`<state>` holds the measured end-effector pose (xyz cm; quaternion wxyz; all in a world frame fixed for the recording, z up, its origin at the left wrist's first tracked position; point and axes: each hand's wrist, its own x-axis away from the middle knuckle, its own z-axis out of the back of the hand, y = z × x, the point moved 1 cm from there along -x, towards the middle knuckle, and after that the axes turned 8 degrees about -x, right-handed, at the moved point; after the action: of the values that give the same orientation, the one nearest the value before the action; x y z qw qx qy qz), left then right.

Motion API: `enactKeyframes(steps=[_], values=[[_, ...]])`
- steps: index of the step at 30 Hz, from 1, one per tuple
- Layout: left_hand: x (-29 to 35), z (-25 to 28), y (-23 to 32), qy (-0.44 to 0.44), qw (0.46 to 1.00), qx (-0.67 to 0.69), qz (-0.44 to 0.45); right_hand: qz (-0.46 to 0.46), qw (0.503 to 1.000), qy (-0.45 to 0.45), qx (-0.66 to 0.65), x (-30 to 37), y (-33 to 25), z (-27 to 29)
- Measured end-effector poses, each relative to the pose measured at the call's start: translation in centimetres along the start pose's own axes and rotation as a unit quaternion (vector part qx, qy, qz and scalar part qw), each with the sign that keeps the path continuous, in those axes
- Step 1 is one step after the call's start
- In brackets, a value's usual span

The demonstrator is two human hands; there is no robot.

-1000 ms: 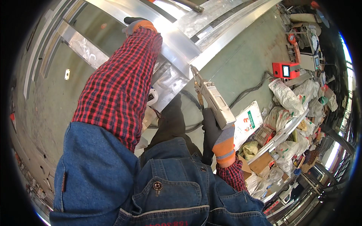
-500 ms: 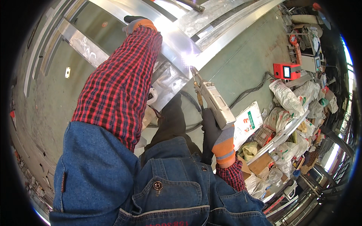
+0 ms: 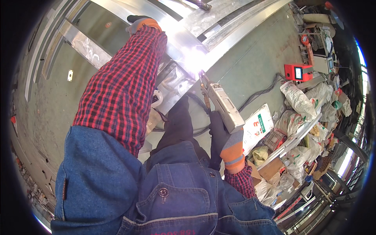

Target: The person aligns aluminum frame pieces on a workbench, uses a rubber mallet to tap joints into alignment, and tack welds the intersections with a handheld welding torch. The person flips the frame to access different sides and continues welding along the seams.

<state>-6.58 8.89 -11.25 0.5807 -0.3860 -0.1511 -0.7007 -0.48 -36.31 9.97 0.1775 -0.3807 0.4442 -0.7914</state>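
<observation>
My right hand [image 3: 220, 135], in a dark glove with an orange cuff, grips a silver handheld welding gun [image 3: 221, 105]. Its nozzle tip points at a bright white glare on a shiny metal frame [image 3: 184, 43]. My left hand [image 3: 138, 22], also gloved with an orange cuff, rests on top of that metal frame at the far end of my red plaid sleeve. Its fingers are mostly hidden behind the cuff. A cable [image 3: 258, 94] trails from the gun across the grey floor.
A red box-shaped machine with a small screen [image 3: 298, 72] stands on the floor to the right. Filled plastic bags [image 3: 301, 100], cardboard boxes and a white printed carton [image 3: 257, 127] crowd the right side. More metal bars [image 3: 84, 45] lie at the left.
A bright white glare has appeared at the gun's tip on the metal frame. Both hands stay in nearly the same place.
</observation>
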Motion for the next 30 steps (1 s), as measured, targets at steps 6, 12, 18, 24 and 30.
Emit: enactKeyframes(steps=[6,12,18,24,30], values=[[1.1,1.6,0.4,-0.057,0.998,0.02,0.023,0.005,1.0,0.001,0.002,0.1,0.2,0.1],[0.4,0.2,0.6,-0.029,0.999,0.011,0.021,-0.005,1.0,0.001,0.015,0.2,0.1,0.4],[0.3,1.0,1.2,-0.062,0.992,0.061,0.088,-0.022,1.0,0.0,0.011,0.5,-0.1,0.5],[0.9,0.4,-0.3,-0.01,0.999,-0.033,-0.009,-0.038,0.999,0.001,0.005,0.9,0.1,0.6],[-1.0,-0.1,0.5,-0.045,0.983,-0.176,-0.039,0.032,0.998,-0.026,0.047,1.4,1.4,1.1]])
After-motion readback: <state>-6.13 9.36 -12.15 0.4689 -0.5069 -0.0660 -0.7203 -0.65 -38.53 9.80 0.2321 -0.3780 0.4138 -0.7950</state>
